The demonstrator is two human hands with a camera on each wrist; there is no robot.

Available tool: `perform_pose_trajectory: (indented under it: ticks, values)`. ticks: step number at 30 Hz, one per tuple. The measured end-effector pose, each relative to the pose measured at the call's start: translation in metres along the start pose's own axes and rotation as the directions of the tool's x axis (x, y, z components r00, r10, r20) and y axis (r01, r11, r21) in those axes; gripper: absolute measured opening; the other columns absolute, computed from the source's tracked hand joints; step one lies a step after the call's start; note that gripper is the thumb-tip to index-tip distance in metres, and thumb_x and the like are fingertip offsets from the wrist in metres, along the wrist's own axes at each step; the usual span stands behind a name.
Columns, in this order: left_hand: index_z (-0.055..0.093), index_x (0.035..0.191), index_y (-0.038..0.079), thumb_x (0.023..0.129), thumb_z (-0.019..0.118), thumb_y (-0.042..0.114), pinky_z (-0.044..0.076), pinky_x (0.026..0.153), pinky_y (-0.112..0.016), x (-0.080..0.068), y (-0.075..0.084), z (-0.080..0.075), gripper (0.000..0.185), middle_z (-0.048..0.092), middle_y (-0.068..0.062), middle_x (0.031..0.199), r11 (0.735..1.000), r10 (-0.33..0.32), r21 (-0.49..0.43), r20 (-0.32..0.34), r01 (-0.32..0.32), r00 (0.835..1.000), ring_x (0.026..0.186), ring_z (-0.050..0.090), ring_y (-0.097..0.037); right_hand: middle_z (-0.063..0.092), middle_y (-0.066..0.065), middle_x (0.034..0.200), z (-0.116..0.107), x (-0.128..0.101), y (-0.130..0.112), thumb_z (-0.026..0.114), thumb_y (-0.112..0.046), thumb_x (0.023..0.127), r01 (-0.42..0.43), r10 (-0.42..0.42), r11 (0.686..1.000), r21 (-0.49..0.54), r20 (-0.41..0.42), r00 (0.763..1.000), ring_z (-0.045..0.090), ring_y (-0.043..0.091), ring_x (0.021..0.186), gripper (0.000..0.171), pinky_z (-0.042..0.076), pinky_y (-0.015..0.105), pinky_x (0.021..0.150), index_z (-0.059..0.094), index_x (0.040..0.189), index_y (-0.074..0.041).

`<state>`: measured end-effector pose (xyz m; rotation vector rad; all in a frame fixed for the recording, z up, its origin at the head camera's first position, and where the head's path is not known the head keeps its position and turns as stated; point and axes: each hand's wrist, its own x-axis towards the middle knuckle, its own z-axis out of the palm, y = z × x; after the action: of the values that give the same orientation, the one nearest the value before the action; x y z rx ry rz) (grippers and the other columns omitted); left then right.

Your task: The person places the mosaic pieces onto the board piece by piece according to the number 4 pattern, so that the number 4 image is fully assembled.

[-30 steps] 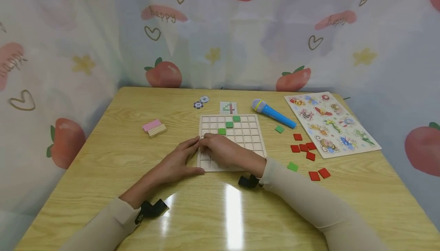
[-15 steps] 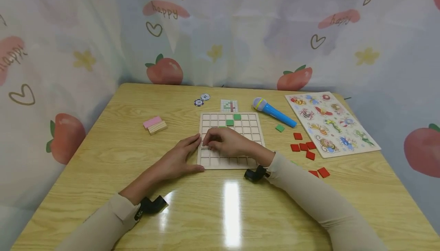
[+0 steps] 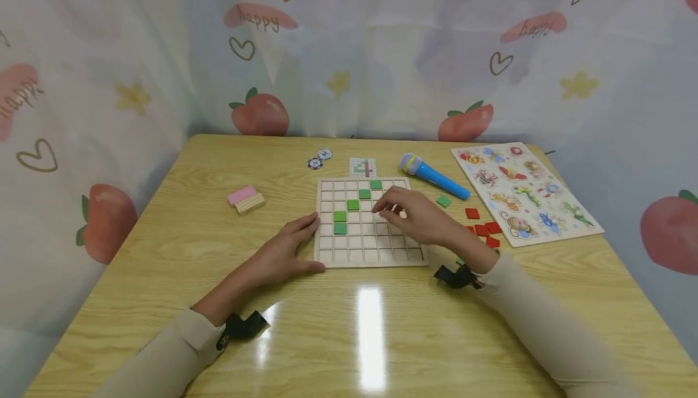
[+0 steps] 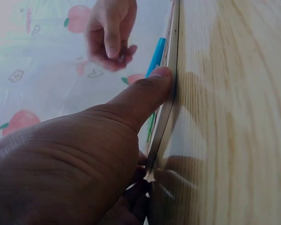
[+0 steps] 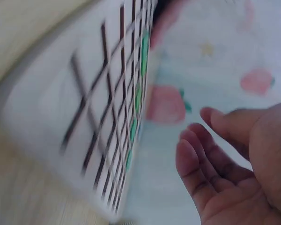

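The wooden grid board [image 3: 369, 222] lies near the middle of the table [image 3: 163, 216], a little toward its far edge, and five green tiles [image 3: 340, 222] sit in its cells, running in a loose stair from the far row down toward the board's left side. My left hand [image 3: 283, 252] lies flat on the table with straight fingers and the thumb pressed against the board's left edge, bracing it; the left wrist view shows the thumb tip right on that rim. My right hand [image 3: 417, 216] hovers over the board's right half, fingers loosely curled and holding nothing, as the right wrist view shows an empty palm. I judge that I am between placements: a tile is seated and my hand is free for another. The loose green tile [image 3: 444, 202] lies just off the board's right edge, beside the blue toy microphone [image 3: 433, 178], with red tiles [image 3: 482, 228] scattered nearer the table's right edge by the insect puzzle board [image 3: 526, 195]. The next move calls for a light pinch on one thin tile, lifting it clean without nudging its neighbours, while my left thumb holds the board steady. A small pattern card [image 3: 363, 168] lies just beyond the board's far edge.
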<state>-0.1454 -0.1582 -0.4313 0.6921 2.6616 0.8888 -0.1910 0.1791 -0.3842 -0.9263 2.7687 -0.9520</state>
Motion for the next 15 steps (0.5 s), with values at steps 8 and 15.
perform_pose_trajectory:
  ticks: [8,15]
  values:
    - [0.024,0.170,0.011,0.089,0.085,0.051,0.030,0.130,-0.059,-0.003,-0.002,0.003,0.109,0.017,-0.006,0.181,0.999,-0.026,0.027,-0.007,0.026,1.000,0.167,0.020,-0.035,0.072,0.018,0.123,-0.024,-0.053,0.068,0.058,-0.024,0.111,-0.391,0.392,0.918,0.067,-0.310,0.866,0.068,0.032,0.101,0.027,0.051,0.035,0.079,0.069,0.131,-0.007]
    - [0.024,0.170,0.012,0.089,0.084,0.054,0.031,0.130,-0.059,0.001,-0.003,0.003,0.109,0.017,-0.005,0.181,1.000,-0.003,0.027,-0.007,0.003,1.000,0.167,0.020,-0.035,0.063,0.020,0.119,-0.014,-0.055,0.092,0.064,-0.024,0.108,-0.473,0.434,0.881,-0.025,-0.358,0.827,0.063,0.032,0.098,0.035,0.051,0.040,0.080,0.067,0.133,0.000]
